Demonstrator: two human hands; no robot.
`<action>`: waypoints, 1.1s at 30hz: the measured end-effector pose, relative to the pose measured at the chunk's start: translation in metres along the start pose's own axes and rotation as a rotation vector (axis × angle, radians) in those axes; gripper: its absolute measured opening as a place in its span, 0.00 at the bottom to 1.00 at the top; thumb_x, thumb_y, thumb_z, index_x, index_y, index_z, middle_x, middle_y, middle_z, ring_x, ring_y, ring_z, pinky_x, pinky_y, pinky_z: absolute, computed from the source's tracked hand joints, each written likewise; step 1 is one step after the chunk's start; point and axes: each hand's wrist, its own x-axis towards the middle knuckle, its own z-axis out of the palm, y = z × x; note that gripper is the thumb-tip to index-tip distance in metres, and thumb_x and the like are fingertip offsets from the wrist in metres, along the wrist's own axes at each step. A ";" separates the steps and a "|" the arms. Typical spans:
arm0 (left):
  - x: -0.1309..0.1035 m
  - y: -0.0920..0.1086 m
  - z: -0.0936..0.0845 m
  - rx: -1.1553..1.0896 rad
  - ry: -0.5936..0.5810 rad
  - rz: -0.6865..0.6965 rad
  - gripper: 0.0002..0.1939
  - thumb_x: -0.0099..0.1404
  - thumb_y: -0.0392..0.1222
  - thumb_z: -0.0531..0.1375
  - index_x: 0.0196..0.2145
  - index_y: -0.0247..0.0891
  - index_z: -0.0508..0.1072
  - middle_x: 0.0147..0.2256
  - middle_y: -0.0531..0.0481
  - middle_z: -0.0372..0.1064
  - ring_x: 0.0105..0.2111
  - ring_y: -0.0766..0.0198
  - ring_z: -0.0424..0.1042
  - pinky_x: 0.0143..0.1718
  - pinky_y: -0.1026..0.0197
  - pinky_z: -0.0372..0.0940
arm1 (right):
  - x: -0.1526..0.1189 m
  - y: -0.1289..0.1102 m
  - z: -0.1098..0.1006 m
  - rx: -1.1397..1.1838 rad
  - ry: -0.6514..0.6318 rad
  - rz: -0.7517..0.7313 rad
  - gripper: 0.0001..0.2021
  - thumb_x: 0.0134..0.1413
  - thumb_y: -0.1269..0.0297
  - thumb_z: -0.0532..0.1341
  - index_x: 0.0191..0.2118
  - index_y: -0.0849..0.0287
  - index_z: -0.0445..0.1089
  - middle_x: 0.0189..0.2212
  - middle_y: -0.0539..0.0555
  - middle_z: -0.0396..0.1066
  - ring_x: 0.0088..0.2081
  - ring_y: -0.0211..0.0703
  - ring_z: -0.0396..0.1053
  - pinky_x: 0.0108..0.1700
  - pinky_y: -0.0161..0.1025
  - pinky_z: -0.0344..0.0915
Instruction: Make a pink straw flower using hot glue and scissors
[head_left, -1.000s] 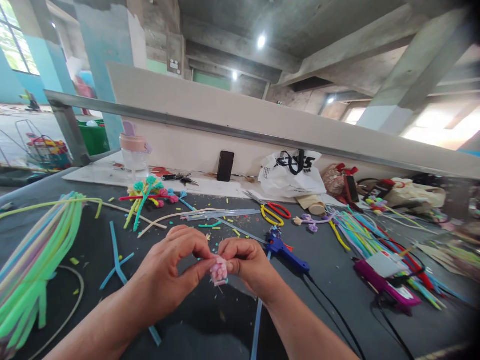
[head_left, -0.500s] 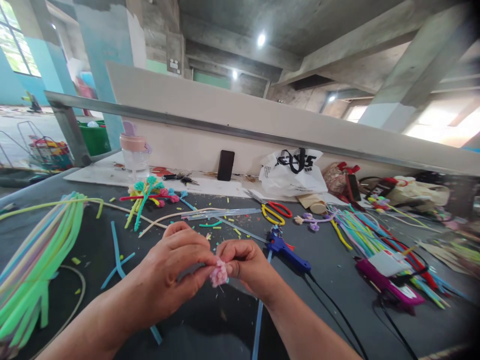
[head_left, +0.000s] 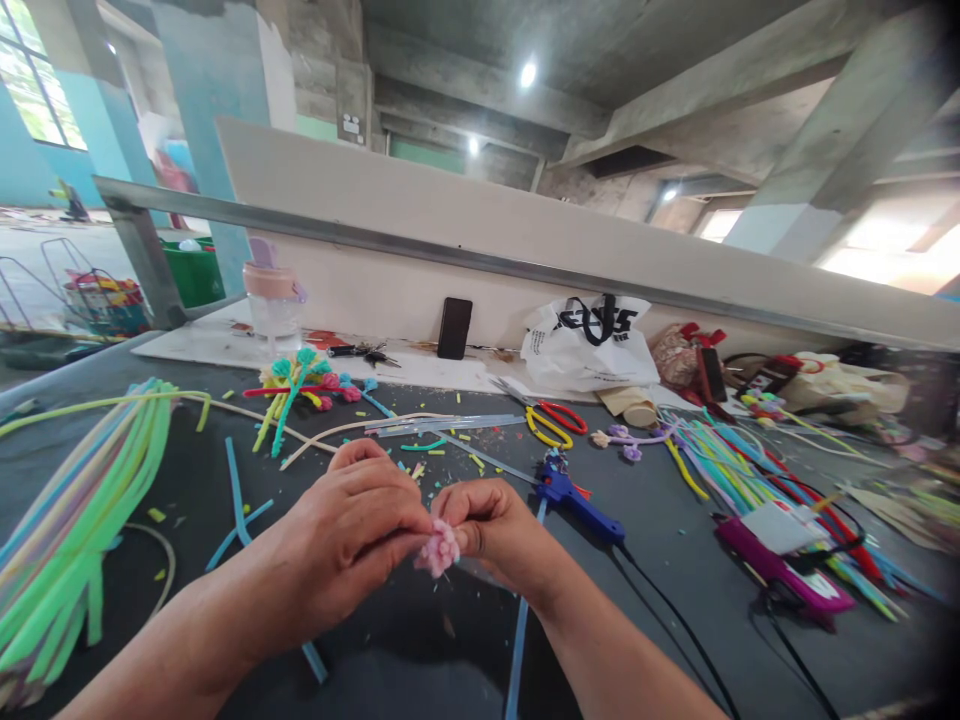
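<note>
Between my two hands, above the near middle of the dark table, is a small pink fuzzy flower (head_left: 438, 550). My left hand (head_left: 358, 535) pinches it from the left between thumb and forefinger. From the other side, my right hand (head_left: 491, 530) grips it with thumb and bent fingers. The fingertips hide part of the flower. Just right of my right hand lies a blue hot glue gun (head_left: 577, 505) with a black cord. Blue strips (head_left: 238, 500) lie beyond my left forearm.
Scissors (head_left: 551, 425) with yellow and red handles lie behind the glue gun. Bundles of coloured fuzzy stems (head_left: 112, 500) lie at left and right. Finished-looking fuzzy flowers (head_left: 296, 380), a bottle (head_left: 271, 310), a phone (head_left: 455, 328) and a white bag (head_left: 589, 345) stand further back.
The pink flower has turned slightly between my fingers and shows more of its petals. Both hands keep their hold; the whole view has shifted a little.
</note>
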 end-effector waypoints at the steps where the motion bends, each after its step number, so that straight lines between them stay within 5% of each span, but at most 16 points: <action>1: 0.000 0.000 0.000 -0.016 -0.004 -0.003 0.07 0.63 0.32 0.55 0.36 0.41 0.70 0.31 0.54 0.71 0.34 0.67 0.69 0.49 0.57 0.54 | 0.000 0.000 -0.001 -0.008 -0.014 0.006 0.08 0.40 0.64 0.71 0.24 0.62 0.73 0.24 0.51 0.70 0.25 0.36 0.67 0.30 0.35 0.64; 18: 0.000 0.001 0.015 -0.007 0.093 -0.122 0.07 0.61 0.30 0.55 0.28 0.39 0.69 0.26 0.56 0.68 0.29 0.70 0.67 0.53 0.54 0.49 | 0.001 0.001 0.002 0.051 0.068 -0.026 0.07 0.37 0.67 0.72 0.23 0.61 0.74 0.23 0.49 0.69 0.24 0.34 0.64 0.26 0.31 0.59; 25: 0.001 -0.005 0.010 -0.366 0.176 -0.303 0.05 0.63 0.37 0.56 0.34 0.44 0.70 0.32 0.57 0.68 0.33 0.69 0.68 0.33 0.67 0.61 | 0.000 -0.011 0.005 0.067 0.096 -0.142 0.09 0.34 0.63 0.73 0.22 0.60 0.75 0.22 0.50 0.69 0.25 0.36 0.64 0.28 0.34 0.59; 33: 0.002 0.002 0.014 -0.256 0.151 -0.132 0.07 0.60 0.30 0.58 0.33 0.41 0.70 0.29 0.56 0.69 0.32 0.68 0.67 0.44 0.59 0.56 | -0.001 -0.014 0.004 0.060 0.065 -0.195 0.08 0.38 0.62 0.71 0.23 0.60 0.75 0.22 0.50 0.68 0.28 0.37 0.63 0.31 0.35 0.58</action>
